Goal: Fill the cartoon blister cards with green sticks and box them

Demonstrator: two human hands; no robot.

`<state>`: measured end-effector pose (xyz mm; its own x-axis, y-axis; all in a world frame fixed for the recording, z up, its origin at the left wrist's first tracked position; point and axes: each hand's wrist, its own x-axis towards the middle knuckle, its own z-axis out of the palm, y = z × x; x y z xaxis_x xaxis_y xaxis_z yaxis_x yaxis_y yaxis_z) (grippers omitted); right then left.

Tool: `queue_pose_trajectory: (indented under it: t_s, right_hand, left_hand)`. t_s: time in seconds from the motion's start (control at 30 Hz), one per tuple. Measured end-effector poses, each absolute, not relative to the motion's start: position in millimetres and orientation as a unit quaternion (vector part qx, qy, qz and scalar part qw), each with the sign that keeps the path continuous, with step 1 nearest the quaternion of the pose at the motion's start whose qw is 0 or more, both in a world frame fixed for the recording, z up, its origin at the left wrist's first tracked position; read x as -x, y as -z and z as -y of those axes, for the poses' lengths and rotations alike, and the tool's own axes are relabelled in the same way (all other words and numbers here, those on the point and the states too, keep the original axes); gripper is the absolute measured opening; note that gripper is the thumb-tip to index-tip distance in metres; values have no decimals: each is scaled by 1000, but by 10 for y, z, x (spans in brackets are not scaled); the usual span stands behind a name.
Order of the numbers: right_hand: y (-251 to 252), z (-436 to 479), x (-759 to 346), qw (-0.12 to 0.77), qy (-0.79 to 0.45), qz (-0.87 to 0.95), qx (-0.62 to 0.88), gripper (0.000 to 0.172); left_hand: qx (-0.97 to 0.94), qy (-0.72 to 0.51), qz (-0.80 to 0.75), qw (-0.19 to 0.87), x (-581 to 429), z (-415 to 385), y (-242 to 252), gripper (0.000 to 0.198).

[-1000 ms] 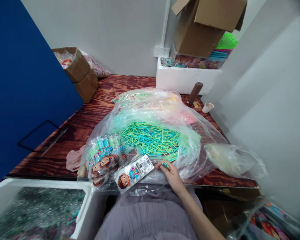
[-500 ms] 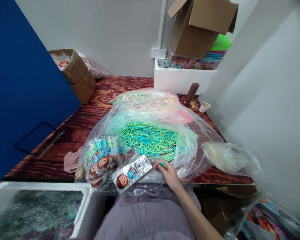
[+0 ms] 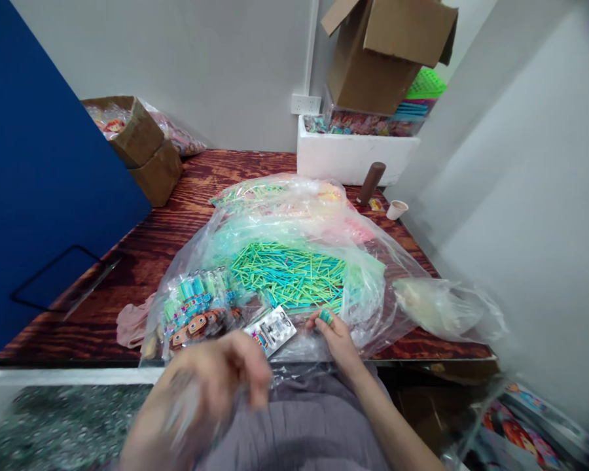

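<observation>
In the head view, I look down on a dark red wooden table point(image 3: 201, 190) in a narrow room, with a blue panel point(image 3: 39, 163) on the left and pale walls behind and to the right. A white foam box point(image 3: 353, 157) stands at the far edge with a tilted cardboard box point(image 3: 387, 52) on top of it. A brown cylinder point(image 3: 370, 183) and a paper cup point(image 3: 396, 209) stand just before it. Two brown cartons point(image 3: 147, 150) are stacked in the far left corner.

A big clear plastic bag point(image 3: 373, 261) fills the middle of the table and reaches its near edge. Bare wood shows only to the left and behind it. A smaller bag point(image 3: 442, 307) lies near the right edge, and the rim of a foam tub point(image 3: 53, 376) butts against the near left edge.

My right hand point(image 3: 334, 333) is at the near edge, fingers pinched around a bundle of teal sticks point(image 3: 325, 316). The stick ends poke up and away from me. My left hand point(image 3: 216, 379) hangs over my lap, too blurred to tell its grip. A printed card point(image 3: 273, 330) lies between the hands, its long axis running from near left to far right. The loose sticks point(image 3: 289, 275) in the bag lie mostly crosswise.
</observation>
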<state>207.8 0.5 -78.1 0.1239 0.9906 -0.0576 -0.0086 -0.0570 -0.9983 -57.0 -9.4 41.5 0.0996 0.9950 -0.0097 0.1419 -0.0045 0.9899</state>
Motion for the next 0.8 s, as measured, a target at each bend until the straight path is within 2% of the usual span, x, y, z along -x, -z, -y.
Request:
queue_pose_trajectory:
  t_s: [0.1, 0.13, 0.2, 0.27, 0.37, 0.43, 0.63, 0.8]
  right_hand:
    - [660, -203, -2383, 517, -429, 469, 574, 24]
    - [619, -286, -2482, 490, -386, 503, 598, 22]
    - [563, -448, -2622, 360, -283, 603, 653, 19]
    - [556, -574, -2650, 288, -233, 643, 670, 17]
    - [615, -668, -2522, 227, -196, 667, 682, 14]
    - [661, -686, -2400, 190, -172, 675, 692, 20]
    - [679, -684, -2241, 132, -143, 687, 700, 25]
    - [605, -681, -2366, 153, -175, 686, 689, 25]
  left_hand:
    - [-480, -441, -472, 594, 519, 7, -431, 43]
    - [-445, -446, -475, 614, 494, -28, -417, 42]
    - [-376, -452, -479, 652, 435, -90, -377, 41]
    - [-343, -448, -478, 673, 376, -128, -342, 39]
    - [-322, -449, -463, 694, 320, -144, -314, 36]
    - [-315, -449, -460, 698, 314, -144, -304, 36]
    - [-320, -444, -485, 682, 333, -150, -225, 41]
    - [-325, -466, -483, 666, 302, -106, -82, 34]
